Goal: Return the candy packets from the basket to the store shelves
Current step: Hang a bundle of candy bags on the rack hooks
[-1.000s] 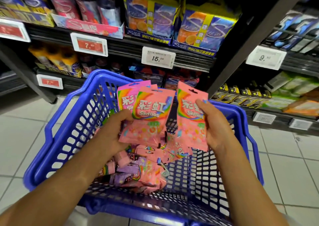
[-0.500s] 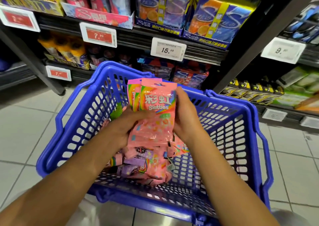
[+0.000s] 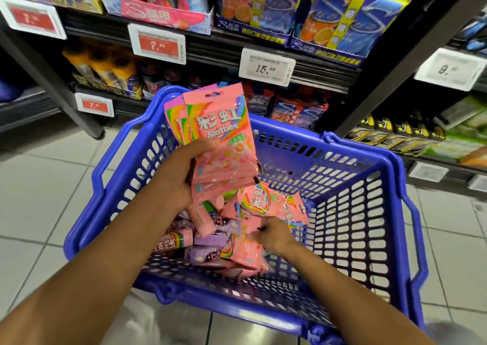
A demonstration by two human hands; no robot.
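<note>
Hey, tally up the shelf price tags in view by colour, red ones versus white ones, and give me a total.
Red price tags: 3
White price tags: 4 (the last one is cut off by the frame edge)
Total: 7

The right half of the blue basket [image 3: 369, 212] is bare, so a hand fits there. Pink candy packets [image 3: 237, 244] fill the left. Boxes [image 3: 329, 17] crowd the shelves.
</note>
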